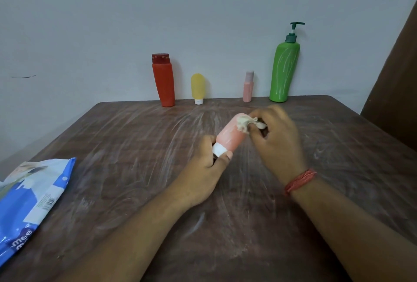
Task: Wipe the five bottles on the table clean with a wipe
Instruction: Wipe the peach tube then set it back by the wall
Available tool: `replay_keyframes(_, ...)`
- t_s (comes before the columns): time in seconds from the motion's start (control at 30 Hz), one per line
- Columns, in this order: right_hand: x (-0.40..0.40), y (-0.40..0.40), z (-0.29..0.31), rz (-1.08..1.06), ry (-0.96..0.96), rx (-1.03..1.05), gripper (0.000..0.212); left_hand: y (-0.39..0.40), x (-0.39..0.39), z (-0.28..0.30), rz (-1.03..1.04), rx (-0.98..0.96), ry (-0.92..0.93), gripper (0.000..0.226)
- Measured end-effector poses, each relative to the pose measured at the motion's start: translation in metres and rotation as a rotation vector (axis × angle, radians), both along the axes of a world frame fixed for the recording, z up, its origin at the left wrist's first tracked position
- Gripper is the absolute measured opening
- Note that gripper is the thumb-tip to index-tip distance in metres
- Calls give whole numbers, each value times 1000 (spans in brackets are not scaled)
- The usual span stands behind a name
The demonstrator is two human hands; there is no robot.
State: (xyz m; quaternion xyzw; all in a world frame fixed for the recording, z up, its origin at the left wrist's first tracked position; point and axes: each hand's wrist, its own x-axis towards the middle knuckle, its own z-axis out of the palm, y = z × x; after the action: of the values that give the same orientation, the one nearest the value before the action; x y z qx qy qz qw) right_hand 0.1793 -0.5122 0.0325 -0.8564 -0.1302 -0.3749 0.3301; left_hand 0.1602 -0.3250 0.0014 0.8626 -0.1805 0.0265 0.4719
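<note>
- Both hands were raised above the middle of the table (140, 168), with a salmon-pink tube bottle (231, 138) held tilted between them, its white cap (219, 150) pointing down toward the person.
- By the left hand (203, 168) the bottle was gripped at its cap end, thumb and fingers curled round the white cap.
- By the right hand (276, 139) a crumpled, soiled wipe (244, 123) was pinched and pressed against the bottle's upper, rounded end; the fingers were blurred.
- A red thread band (300, 180) was worn on the right wrist.
- Along the wall at the far table edge four bottles were stood upright and apart: a red bottle (164, 83), a yellow tube (198, 87), a small pink bottle (248, 87) and a green pump bottle (284, 69).
- A blue wipes packet (29, 205) was lain at the near left edge.
- White smears were seen across the tabletop.
</note>
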Motion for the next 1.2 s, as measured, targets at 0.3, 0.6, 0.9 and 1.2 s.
replay_keyframes(0.3,-11,21,-5,204,24,-254,14,6,3,4,-2,21,-109,11)
replay_keyframes(0.6,-11,12,-2,201,101,-244,19,4,6,-2,-27,143,-189,16)
replay_keyframes(0.9,1,-10,0,32,144,-284,20,8,8,-4,36,278,-234,22)
replay_keyframes(1.2,2,-8,1,68,165,-398,22,14,9,0,102,382,-306,12)
